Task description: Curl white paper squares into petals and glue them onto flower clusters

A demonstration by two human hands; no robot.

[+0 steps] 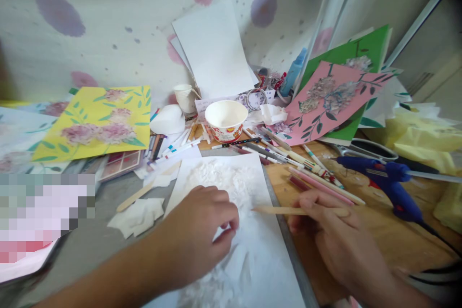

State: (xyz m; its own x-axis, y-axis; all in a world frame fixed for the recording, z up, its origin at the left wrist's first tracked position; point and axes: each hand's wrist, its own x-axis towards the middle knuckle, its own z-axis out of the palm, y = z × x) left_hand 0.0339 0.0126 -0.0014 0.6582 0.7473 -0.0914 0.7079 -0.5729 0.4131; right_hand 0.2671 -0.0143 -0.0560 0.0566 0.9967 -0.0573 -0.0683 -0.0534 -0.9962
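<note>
A white sheet of paper [277, 260] lies on the table, bearing crumpled white tissue-like paper flowers [236, 180]. Over its middle is my left hand [202, 231], fingers curled and thumb drawn in toward the index finger. Whatever may be between those fingertips is too small to make out. Held in my right hand [332, 236] is a slim wooden stick [279, 210]; its pointed tip reaches left over the sheet, beside the white petals. Torn white tissue [139, 216] lies left of the sheet, with a flat wooden craft stick [135, 198] just behind it.
Behind the sheet stand a white paper bowl [226, 120] and a paper cup [185, 98]. Pens and brushes [267, 151] are scattered nearby. A blue glue gun [388, 178] with a cord lies right. Flower pictures on yellow card [97, 122] and pink card [325, 106] flank the table.
</note>
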